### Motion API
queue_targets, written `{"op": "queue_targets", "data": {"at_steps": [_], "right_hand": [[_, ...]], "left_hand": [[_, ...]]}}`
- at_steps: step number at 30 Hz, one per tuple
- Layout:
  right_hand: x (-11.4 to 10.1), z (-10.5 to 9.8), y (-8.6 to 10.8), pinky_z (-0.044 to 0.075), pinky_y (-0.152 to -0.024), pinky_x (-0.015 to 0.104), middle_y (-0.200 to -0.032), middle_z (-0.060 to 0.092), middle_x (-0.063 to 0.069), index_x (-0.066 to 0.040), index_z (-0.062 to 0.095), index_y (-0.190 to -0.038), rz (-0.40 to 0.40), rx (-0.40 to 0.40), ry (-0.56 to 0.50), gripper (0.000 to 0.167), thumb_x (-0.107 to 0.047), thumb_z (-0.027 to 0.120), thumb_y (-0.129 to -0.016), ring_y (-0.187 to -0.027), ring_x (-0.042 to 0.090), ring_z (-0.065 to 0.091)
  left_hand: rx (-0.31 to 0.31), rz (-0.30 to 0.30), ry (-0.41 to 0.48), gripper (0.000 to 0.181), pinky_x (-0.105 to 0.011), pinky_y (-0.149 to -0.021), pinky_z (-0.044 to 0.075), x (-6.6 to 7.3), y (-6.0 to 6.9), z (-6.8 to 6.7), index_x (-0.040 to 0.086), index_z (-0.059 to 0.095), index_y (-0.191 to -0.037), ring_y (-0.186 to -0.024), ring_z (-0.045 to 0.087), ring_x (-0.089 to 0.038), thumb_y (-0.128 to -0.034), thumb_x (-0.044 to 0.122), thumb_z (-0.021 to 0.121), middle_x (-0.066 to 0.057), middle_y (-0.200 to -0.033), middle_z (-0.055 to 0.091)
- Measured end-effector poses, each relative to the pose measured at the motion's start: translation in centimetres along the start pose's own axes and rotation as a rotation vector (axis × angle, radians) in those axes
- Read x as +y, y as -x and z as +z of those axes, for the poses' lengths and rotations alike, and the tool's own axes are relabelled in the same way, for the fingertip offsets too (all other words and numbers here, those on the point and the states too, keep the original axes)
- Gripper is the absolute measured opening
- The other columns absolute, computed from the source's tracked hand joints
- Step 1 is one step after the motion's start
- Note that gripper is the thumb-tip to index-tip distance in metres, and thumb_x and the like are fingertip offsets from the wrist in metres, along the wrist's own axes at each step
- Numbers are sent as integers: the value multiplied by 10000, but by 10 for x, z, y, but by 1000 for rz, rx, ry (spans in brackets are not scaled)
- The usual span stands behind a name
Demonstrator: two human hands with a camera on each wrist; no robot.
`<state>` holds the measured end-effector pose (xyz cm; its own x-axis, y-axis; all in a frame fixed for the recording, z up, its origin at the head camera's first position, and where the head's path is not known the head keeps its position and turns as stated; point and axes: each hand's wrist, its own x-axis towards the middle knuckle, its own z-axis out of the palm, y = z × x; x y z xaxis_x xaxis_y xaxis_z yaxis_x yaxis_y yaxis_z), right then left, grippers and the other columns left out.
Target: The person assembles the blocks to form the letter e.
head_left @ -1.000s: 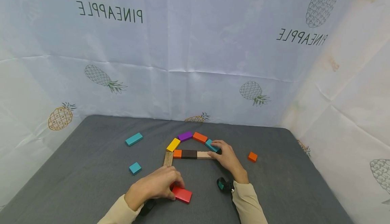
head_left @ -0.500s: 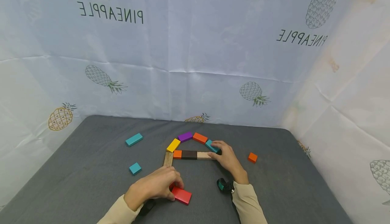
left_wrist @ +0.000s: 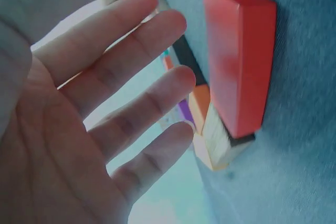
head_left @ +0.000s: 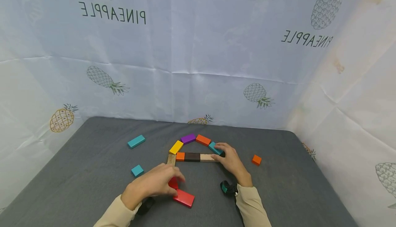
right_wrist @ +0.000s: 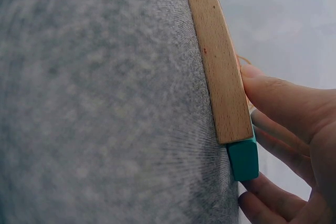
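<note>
My left hand [head_left: 154,181] hovers beside two red blocks, its fingers apart with nothing between them. The nearer red block [head_left: 184,198] lies flat, slightly angled; the other red block [head_left: 173,183] is partly hidden by my fingers. Beyond them, a brown wood block [head_left: 171,159] runs up to a row of an orange block [head_left: 180,156], a dark brown block [head_left: 192,157] and a pale wood block [right_wrist: 220,66]. My right hand [head_left: 231,162] rests at the row's right end, thumb touching the pale block and fingers around the far side of a teal block [head_left: 213,147].
Yellow [head_left: 176,147], purple [head_left: 188,138] and orange-red [head_left: 203,139] blocks form an arc behind the row. A long teal block [head_left: 136,141] and a short teal block [head_left: 137,170] lie left. A small orange block [head_left: 256,159] lies right on the grey table [head_left: 287,185].
My left hand has let go of the nearer red block and drawn back up and left, uncovering more of the other red block. My right hand has stayed in place.
</note>
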<state>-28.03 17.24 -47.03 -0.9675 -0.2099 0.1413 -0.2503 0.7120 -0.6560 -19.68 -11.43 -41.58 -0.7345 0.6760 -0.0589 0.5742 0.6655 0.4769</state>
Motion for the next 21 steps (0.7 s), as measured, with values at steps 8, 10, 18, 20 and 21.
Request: {"op": "queue_targets", "data": {"at_steps": [8, 10, 18, 20, 21], "right_hand": [[0, 0, 0, 437, -1037, 556, -1391, 578, 124, -24, 660, -1273, -3, 0, 8, 443, -236, 743, -893, -1297, 370, 517], [0, 0, 0, 435, -1040, 557, -1391, 578, 125, -23, 661, -1273, -4, 0, 10, 442, -236, 743, -894, -1299, 371, 516], [-1, 0, 0, 431, -1050, 555, -1384, 582, 125, -23, 663, -1267, 0, 0, 6, 435, -230, 743, -894, -1294, 365, 522], [-1, 0, 0, 435, -1045, 553, -1383, 582, 126, -20, 663, -1265, -1, 0, 5, 434, -228, 743, -894, -1289, 365, 526], [-1, 0, 0, 437, -1044, 552, -1385, 581, 127, -19, 663, -1266, -1, -1, 5, 434, -228, 742, -894, -1288, 365, 527]], "left_hand": [[125, -123, -5, 331, -426, -865, 526, -11, 6, -9, 79, 722, -1157, -1003, 613, -214, -839, 148, 780, -24, -1124, 706], [159, -152, -10, 343, -426, -855, 537, -15, 7, -12, 70, 715, -1176, -1008, 617, -224, -845, 138, 775, -38, -1145, 702], [289, -234, -28, 349, -471, -896, 535, -36, 15, -23, 49, 694, -1199, -1059, 645, -282, -864, 120, 758, -66, -1135, 707], [321, -251, -34, 339, -477, -893, 535, -42, 17, -26, 41, 691, -1196, -1055, 650, -291, -871, 123, 750, -79, -1124, 709], [335, -255, -35, 334, -478, -887, 537, -45, 18, -26, 39, 691, -1194, -1052, 652, -294, -876, 122, 745, -86, -1122, 708]]}}
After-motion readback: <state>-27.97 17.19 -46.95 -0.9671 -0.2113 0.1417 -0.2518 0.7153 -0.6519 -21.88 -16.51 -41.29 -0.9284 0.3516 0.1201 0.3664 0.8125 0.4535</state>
